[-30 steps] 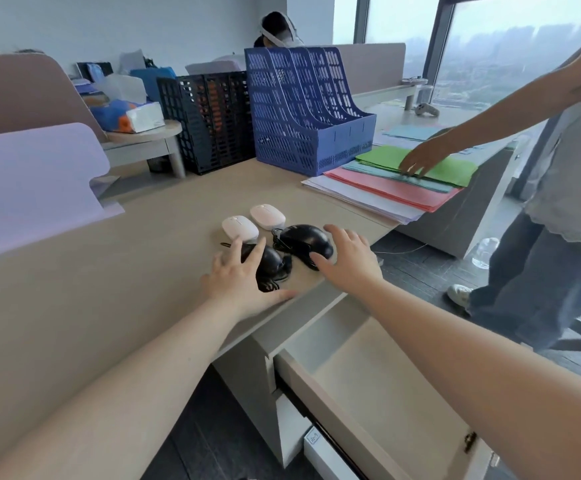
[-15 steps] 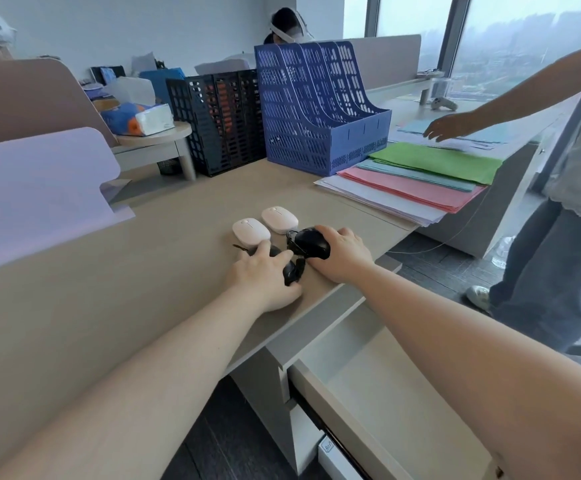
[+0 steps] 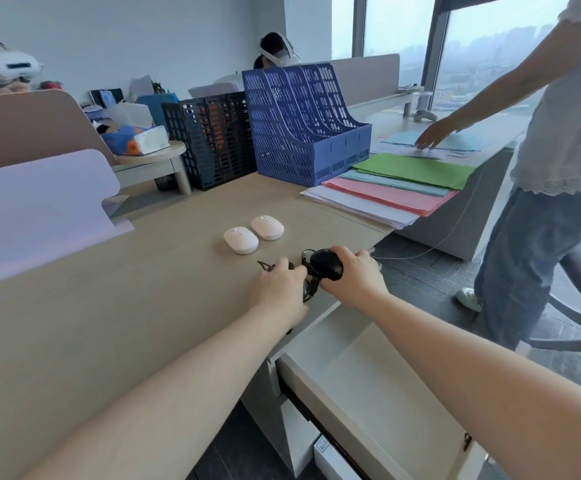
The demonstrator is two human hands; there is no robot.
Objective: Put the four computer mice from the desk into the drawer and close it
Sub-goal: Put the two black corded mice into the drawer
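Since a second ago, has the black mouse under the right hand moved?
Yes. The black mouse in the right hand has come toward the desk's front edge, away from the two white mice.

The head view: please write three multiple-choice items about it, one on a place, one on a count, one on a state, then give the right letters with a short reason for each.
1. Where do the two white mice lie?
A. in the drawer
B. on the desk
C. in the blue file rack

2. How many mice are inside the drawer?
A. none
B. two
C. four

3. What state is the right hand in?
A. open and flat on the desk
B. closed on a black mouse
C. pushing the drawer shut

Key: 1 B, both white mice sit side by side on the desk, beyond the hands. 2 A, the open drawer shows only its bare bottom. 3 B, the fingers wrap the black mouse.
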